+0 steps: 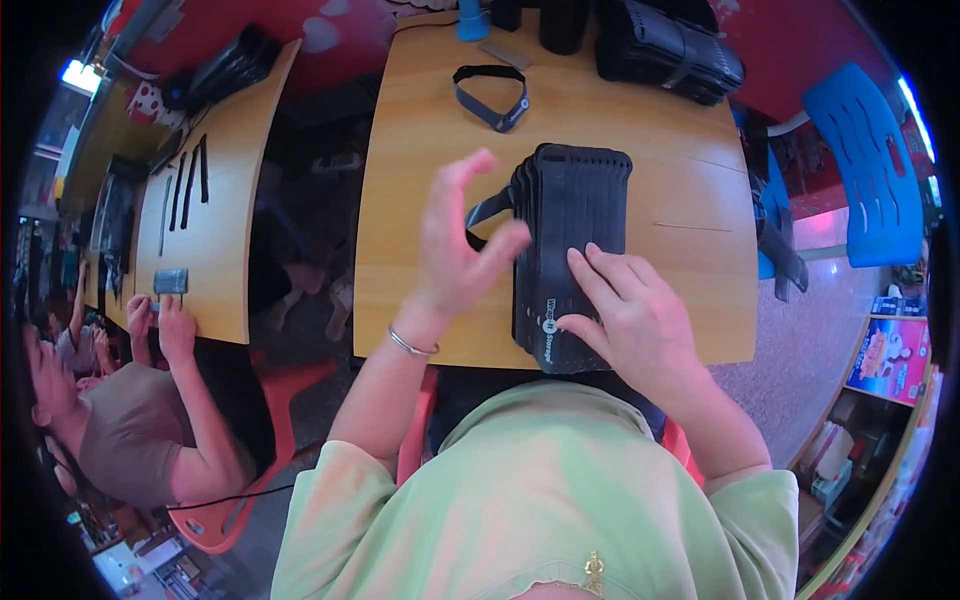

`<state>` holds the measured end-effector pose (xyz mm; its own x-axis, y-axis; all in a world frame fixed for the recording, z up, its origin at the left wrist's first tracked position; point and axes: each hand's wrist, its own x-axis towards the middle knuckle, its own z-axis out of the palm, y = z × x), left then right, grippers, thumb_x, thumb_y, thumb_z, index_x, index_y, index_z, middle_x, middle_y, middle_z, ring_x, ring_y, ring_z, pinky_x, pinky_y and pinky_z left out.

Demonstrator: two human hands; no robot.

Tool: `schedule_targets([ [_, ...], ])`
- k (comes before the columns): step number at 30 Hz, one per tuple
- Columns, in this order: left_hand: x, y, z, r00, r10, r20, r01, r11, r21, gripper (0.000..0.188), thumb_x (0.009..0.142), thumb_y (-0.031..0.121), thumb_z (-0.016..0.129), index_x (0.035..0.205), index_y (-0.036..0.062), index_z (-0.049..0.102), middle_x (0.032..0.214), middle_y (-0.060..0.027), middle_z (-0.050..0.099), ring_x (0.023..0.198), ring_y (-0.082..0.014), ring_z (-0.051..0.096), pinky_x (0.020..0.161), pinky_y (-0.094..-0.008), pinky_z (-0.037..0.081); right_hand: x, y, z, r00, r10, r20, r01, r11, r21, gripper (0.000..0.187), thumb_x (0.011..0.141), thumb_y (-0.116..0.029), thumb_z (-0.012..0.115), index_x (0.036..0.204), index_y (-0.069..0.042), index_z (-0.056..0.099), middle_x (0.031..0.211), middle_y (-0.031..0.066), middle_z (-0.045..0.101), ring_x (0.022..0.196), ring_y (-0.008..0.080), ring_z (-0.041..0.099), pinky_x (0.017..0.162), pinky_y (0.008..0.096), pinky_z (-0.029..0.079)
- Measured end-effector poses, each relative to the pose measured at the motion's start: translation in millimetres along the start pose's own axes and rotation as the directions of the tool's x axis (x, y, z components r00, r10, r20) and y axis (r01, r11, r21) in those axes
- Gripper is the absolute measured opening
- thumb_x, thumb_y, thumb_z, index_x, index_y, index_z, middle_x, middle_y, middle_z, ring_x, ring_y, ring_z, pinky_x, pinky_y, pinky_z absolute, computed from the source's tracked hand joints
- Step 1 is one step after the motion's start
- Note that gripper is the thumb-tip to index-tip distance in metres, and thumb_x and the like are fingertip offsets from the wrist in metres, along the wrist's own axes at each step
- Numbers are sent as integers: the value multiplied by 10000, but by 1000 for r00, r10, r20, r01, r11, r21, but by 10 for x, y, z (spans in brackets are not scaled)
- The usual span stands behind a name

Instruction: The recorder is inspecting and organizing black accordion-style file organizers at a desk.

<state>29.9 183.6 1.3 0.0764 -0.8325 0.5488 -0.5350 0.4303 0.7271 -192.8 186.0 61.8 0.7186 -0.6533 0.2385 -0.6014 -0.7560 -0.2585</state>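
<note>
Counter (420, 260): smooth, pale wood-grain top.

Stack of straps (575, 215): dark, matte bands laid in layers, forming a long block; far end ridged with rounded tips, left side finely stepped, pale printing on the upper face toward the wearer. Lies right of the counter's middle, its near end at the near edge.

Left hand (452, 245): raised beside the stack's left side, fingers curved and thumb well apart in a wide C. A narrow band (488, 207) of dark, glossy material loops out from the stack behind this hand; whether the palm touches it cannot be told. Bracelet (412, 342): slim, rigid metal ring on the wrist.

Right hand (642, 312): fingers extended, resting on the stack's upper face, thumb bent and apart from them; not closed around anything.

Single strap (490, 108): dark, flexible, closed into a rounded loop with a small pale mark; toward the far edge, left of the stack.

Strap bundle (670, 55): thick, dark, layered, crossed by a band; at the far right corner.

Dark cylinder (563, 25): at the far edge, left of the bundle.

Chair (868, 165): blue, slotted back; beyond the right edge.
</note>
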Motion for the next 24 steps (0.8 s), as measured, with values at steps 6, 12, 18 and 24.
schedule_targets([
  [6,-105,-409,-183,861,-454,231,432,891,140,486,854,235,675,1186,-69,491,1004,-137,628,994,-246,597,895,-336,447,10,-23,6,1000,4,28,-3,999,-39,594,728,-359,726,1189,-10,591,1129,122,601,997,229,559,848,315,497],
  [12,-158,-305,-304,839,-435,328,544,686,-482,91,912,67,577,966,-3,600,921,-46,655,907,-138,606,869,-276,448,1,-15,8,1000,-4,1,4,1000,-29,591,716,-348,737,1183,-14,596,1110,112,611,993,221,557,833,311,499],
  [18,31,51,-255,935,-130,331,305,773,-557,34,881,53,605,900,29,619,1033,-98,622,1085,-217,544,967,-362,409,28,-36,-31,1000,-12,2,12,1000,-14,585,708,-351,738,1170,-16,608,1116,98,623,947,205,555,788,301,501],
  [24,250,220,-113,865,166,473,8,939,-345,61,838,15,621,870,67,621,1205,-95,625,1286,-302,452,1062,-444,340,43,-61,-26,1000,-20,5,20,1000,-21,528,701,-333,743,1111,-19,633,1096,89,624,930,190,546,767,298,500],
])
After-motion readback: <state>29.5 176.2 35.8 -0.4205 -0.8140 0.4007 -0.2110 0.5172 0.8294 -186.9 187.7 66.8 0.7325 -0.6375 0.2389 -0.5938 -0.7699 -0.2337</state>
